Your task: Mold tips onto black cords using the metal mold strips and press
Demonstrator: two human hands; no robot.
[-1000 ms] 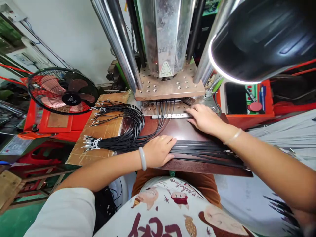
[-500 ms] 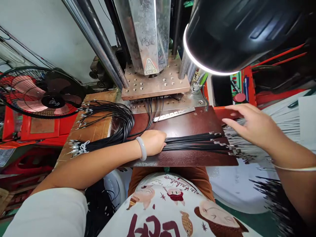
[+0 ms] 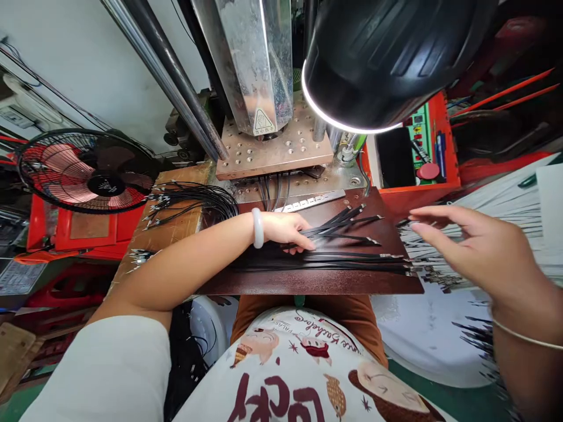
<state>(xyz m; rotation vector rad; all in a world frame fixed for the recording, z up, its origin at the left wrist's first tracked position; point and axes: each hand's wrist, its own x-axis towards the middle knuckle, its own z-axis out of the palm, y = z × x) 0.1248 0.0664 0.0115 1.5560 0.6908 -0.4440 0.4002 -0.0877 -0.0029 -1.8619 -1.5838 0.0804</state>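
Observation:
My left hand (image 3: pixel 288 230), with a pale bangle at its wrist, is closed around several black cables (image 3: pixel 336 225) above the brown board. Their metal-tipped ends fan out to the right of the fingers. More black cables (image 3: pixel 352 262) lie side by side along the board's front part, below that hand. My right hand (image 3: pixel 484 246) hovers past the board's right edge. Its thumb and forefinger are slightly apart, and I see nothing between them. It is nearest to a pile of pale cables (image 3: pixel 505 220) with metal ends.
A press with a drilled metal plate (image 3: pixel 277 155) stands behind the board (image 3: pixel 316 284); a slotted metal strip (image 3: pixel 314 200) lies before it. A black lamp (image 3: pixel 378 64) hangs above right. A fan (image 3: pixel 103 181) is left. A red tray (image 3: pixel 417 190) holds pens and a phone-like slab.
My left hand has moved up and to the right, lifting some cables from the row so their ends spread. My right hand has shifted slightly right and down, its thumb and forefinger closer together.

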